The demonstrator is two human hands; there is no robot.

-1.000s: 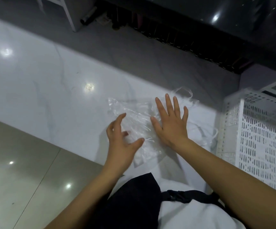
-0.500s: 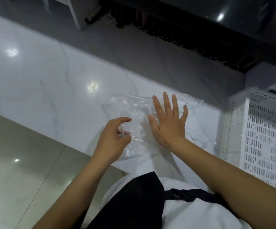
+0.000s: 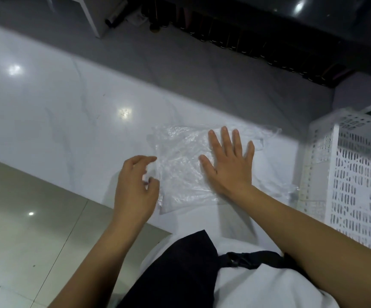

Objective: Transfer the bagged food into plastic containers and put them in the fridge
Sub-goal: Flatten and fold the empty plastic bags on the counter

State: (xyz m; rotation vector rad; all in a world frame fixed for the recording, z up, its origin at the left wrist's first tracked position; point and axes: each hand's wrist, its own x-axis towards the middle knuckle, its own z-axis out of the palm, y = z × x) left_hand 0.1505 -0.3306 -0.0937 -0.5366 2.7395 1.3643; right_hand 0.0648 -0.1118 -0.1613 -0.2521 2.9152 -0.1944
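ITEM 1: clear plastic bag. Thin, crinkled, looks empty and flattened. Lies on white marble-look counter, near its front edge, just left of white perforated crate. Far corner of the bag trails toward the crate; can't tell if they touch.

ITEM 2: right hand. Flat, fingers straight and spread, palm down on the bag's right half, pinning it to the counter.

ITEM 3: left hand. At the bag's left edge, fingers loosely curled, thumb and forefinger near each other. Whether they pinch the film can't be told; glare and blur hide the contact.

NOT IN VIEW: food, plastic containers, fridge.

STEP IN HAND (judgement): smoothing or folding the emptied bag, a tidy-up alongside the main task.

HOW TO DO IT WELL:
- Keep the right palm as the anchor; thin film slides easily on a glossy top.
- Left hand should take the film edge lightly between thumb and forefinger, then fold toward the pinned side, pressing air out w/ a sweep, not a pat.
- Keep the fold low and slow, since light film lifts and springs back.
- Mind the counter's front edge; bag could slip off.
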